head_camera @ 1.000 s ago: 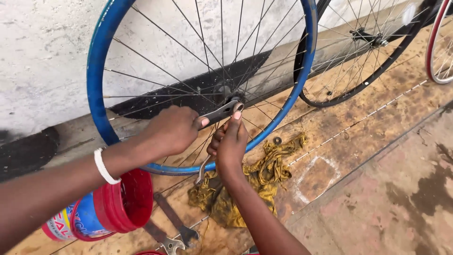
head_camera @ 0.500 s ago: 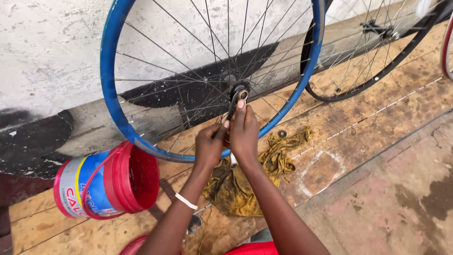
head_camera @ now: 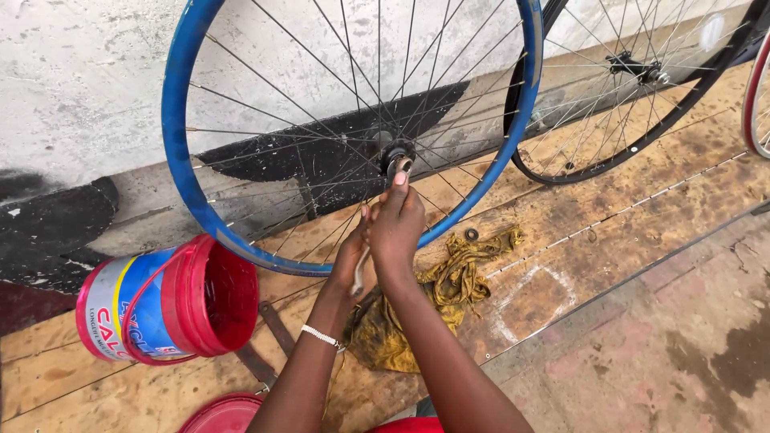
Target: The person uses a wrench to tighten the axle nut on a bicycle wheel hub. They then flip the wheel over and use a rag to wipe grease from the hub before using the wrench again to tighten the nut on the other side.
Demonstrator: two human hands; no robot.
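Right hand is closed round the upper shaft of a metal spanner, one finger stretched up along it toward the head. Left hand is clamped on the lower end of the same spanner, fingers curled; a white bracelet is worn on that wrist. Spanner head is seated on the hub of a blue-rimmed bicycle wheel.

The wheel is stood upright on a wooden plank floor, leaned against a white and black wall on the far side, centre of the scene. It is judged light but springy: rim stiff, spokes thin and easily bent, so it is best taken by the rim or at the hub, not by the spokes. It is likely to roll or tip if pushed sideways. The spanner is judged rigid, possibly greasy and slippery; a two-handed grip low on the shaft gives leverage.

Below the hands a dirty yellow rag is spread on the planks, soft and limp. To the near left a red bucket with a blue label is lying on its side, with a red lid just near it. Far right a black-tyred wheel is leaned on the wall, and the edge of a red rim is cut by the frame.
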